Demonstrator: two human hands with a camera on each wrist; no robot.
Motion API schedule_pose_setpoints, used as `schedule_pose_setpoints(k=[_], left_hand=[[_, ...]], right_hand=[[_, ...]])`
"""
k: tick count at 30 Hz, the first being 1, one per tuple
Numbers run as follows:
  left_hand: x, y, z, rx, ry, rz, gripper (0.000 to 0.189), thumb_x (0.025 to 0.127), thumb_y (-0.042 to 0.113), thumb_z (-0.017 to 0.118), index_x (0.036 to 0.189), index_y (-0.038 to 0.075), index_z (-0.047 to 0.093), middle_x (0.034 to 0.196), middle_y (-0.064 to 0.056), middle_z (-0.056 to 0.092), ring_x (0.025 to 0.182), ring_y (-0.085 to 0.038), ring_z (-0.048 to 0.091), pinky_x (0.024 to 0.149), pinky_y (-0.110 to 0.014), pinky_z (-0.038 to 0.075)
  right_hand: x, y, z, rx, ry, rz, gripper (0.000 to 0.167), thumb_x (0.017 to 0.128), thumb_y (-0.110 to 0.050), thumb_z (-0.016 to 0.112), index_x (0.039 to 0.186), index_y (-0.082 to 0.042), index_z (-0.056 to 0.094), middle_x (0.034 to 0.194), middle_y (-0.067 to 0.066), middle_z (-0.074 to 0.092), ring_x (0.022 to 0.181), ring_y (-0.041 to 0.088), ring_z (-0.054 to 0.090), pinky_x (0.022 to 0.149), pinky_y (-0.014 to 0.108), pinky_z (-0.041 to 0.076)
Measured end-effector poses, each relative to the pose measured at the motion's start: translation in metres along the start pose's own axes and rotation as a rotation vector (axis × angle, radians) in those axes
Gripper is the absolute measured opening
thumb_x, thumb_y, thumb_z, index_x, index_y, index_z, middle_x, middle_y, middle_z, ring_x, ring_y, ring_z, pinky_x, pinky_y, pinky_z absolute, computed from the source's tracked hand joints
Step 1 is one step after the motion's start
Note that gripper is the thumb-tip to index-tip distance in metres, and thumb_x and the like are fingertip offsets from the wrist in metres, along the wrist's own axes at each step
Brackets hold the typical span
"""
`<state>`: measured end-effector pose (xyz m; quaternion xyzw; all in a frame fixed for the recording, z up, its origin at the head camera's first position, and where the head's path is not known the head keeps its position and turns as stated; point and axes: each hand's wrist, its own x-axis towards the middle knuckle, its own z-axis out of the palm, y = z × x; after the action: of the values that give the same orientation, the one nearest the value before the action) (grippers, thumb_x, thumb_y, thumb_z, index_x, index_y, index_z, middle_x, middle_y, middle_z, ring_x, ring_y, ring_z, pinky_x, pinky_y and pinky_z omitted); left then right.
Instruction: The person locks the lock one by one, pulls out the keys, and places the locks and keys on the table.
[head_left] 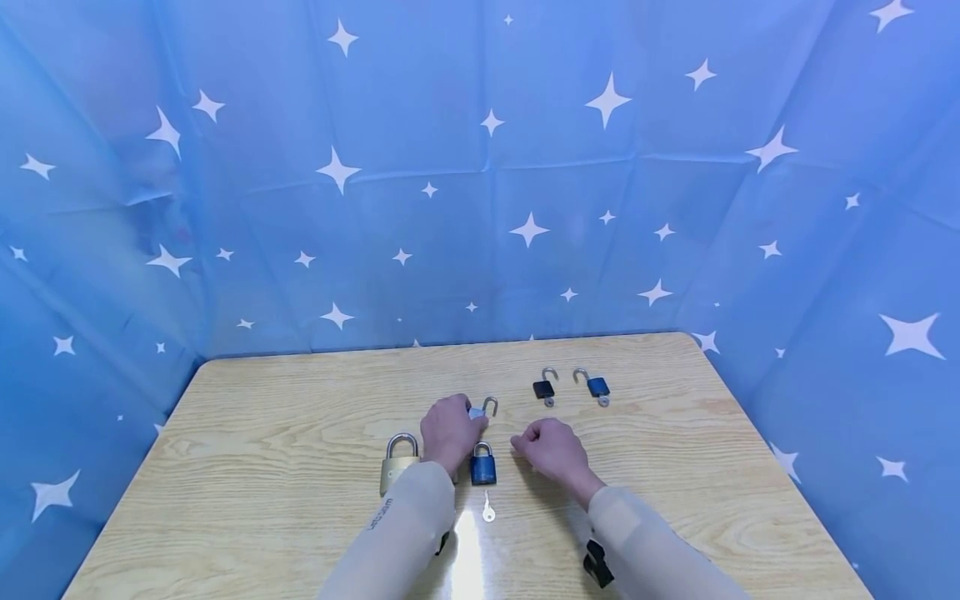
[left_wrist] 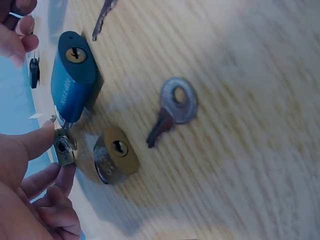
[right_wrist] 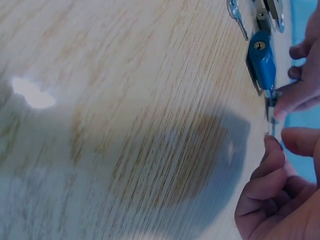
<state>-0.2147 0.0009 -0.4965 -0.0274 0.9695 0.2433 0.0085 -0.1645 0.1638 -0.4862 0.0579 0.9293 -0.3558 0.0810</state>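
My left hand [head_left: 450, 429] pinches a small padlock [left_wrist: 64, 146] between thumb and fingers. Its shackle stands open in the head view, and its pale body is mostly covered by the hand. My right hand [head_left: 555, 454] is just to the right, fingers loosely curled. In the right wrist view its thumb and forefinger are apart, with nothing visible between them. Nearer than the left hand stands a blue padlock [head_left: 483, 468], shackle closed, with a key [head_left: 489, 508] lying in front. Beside it in the left wrist view are a small brass-coloured padlock [left_wrist: 119, 155] and another key [left_wrist: 185, 107].
Left of the left forearm stands a larger brass-coloured padlock [head_left: 393, 473]. Farther back on the right lie a black padlock [head_left: 543, 389] and a blue padlock [head_left: 597, 387], both with open shackles. The wooden table [head_left: 285, 433] ends at a star-patterned blue curtain [head_left: 450, 225].
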Motion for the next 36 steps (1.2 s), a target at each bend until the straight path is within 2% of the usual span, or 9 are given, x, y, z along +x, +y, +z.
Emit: schedule_pose_setpoints(k=[5, 11, 14, 17, 21, 26, 32, 36], left_hand=[[0.001, 0.002, 0.002, 0.049, 0.022, 0.014, 0.031, 0.081, 0.037, 0.076, 0.101, 0.014, 0.072, 0.089, -0.005, 0.071, 0.083, -0.022, 0.064, 0.070, -0.039, 0.051], [0.000, 0.009, 0.001, 0.221, 0.055, 0.088, 0.022, 0.083, 0.033, 0.076, 0.092, 0.013, 0.073, 0.083, -0.008, 0.071, 0.080, -0.021, 0.064, 0.061, -0.039, 0.053], [0.001, 0.009, 0.001, 0.238, 0.049, 0.083, 0.022, 0.082, 0.032, 0.076, 0.090, 0.012, 0.073, 0.081, -0.008, 0.069, 0.077, -0.020, 0.062, 0.060, -0.037, 0.052], [0.003, 0.007, -0.001, 0.188, 0.014, 0.049, 0.024, 0.080, 0.033, 0.077, 0.085, 0.011, 0.071, 0.077, -0.006, 0.066, 0.073, -0.019, 0.058, 0.059, -0.036, 0.051], [0.005, 0.002, -0.004, 0.023, -0.039, -0.013, 0.024, 0.077, 0.032, 0.079, 0.074, 0.012, 0.067, 0.070, -0.002, 0.062, 0.067, -0.018, 0.054, 0.059, -0.034, 0.045], [0.004, -0.003, -0.010, -0.152, -0.097, -0.087, 0.028, 0.077, 0.032, 0.080, 0.068, 0.014, 0.060, 0.067, 0.001, 0.059, 0.064, -0.018, 0.052, 0.059, -0.033, 0.039], [0.003, -0.009, -0.011, -0.253, -0.120, -0.109, 0.038, 0.081, 0.035, 0.078, 0.060, 0.015, 0.053, 0.057, 0.004, 0.046, 0.056, -0.016, 0.045, 0.053, -0.030, 0.032], [0.000, -0.010, -0.015, -0.319, -0.140, -0.099, 0.027, 0.083, 0.034, 0.076, 0.071, 0.014, 0.062, 0.066, 0.002, 0.055, 0.062, -0.017, 0.051, 0.057, -0.030, 0.036]], right_hand=[[-0.001, -0.002, 0.000, 0.001, -0.001, 0.008, 0.028, 0.091, -0.031, 0.064, 0.072, -0.011, 0.067, 0.056, -0.002, 0.058, 0.051, 0.012, 0.049, 0.050, 0.026, 0.036], [-0.001, -0.002, -0.001, -0.004, 0.006, 0.002, 0.026, 0.091, -0.031, 0.065, 0.075, -0.011, 0.067, 0.059, -0.002, 0.059, 0.053, 0.013, 0.049, 0.051, 0.027, 0.037], [0.000, -0.001, -0.001, -0.002, 0.004, 0.002, 0.026, 0.091, -0.031, 0.064, 0.074, -0.011, 0.067, 0.059, -0.002, 0.059, 0.052, 0.013, 0.049, 0.050, 0.027, 0.037], [0.000, -0.001, -0.001, 0.001, -0.001, 0.007, 0.026, 0.091, -0.031, 0.064, 0.074, -0.011, 0.068, 0.058, -0.002, 0.059, 0.052, 0.013, 0.049, 0.050, 0.027, 0.037], [0.000, -0.001, -0.001, 0.006, -0.009, 0.009, 0.025, 0.091, -0.031, 0.064, 0.075, -0.012, 0.068, 0.060, -0.001, 0.060, 0.052, 0.013, 0.050, 0.051, 0.026, 0.037], [-0.001, -0.001, 0.000, 0.017, -0.006, 0.005, 0.023, 0.091, -0.029, 0.065, 0.075, -0.012, 0.066, 0.062, -0.001, 0.059, 0.054, 0.013, 0.049, 0.052, 0.027, 0.037], [0.000, 0.003, 0.002, 0.005, 0.008, -0.007, 0.023, 0.090, -0.030, 0.065, 0.075, -0.012, 0.067, 0.063, -0.002, 0.060, 0.054, 0.013, 0.049, 0.052, 0.027, 0.037], [0.000, 0.005, 0.000, 0.009, 0.009, 0.001, 0.022, 0.090, -0.030, 0.065, 0.078, -0.013, 0.068, 0.065, -0.001, 0.061, 0.057, 0.013, 0.050, 0.054, 0.027, 0.038]])
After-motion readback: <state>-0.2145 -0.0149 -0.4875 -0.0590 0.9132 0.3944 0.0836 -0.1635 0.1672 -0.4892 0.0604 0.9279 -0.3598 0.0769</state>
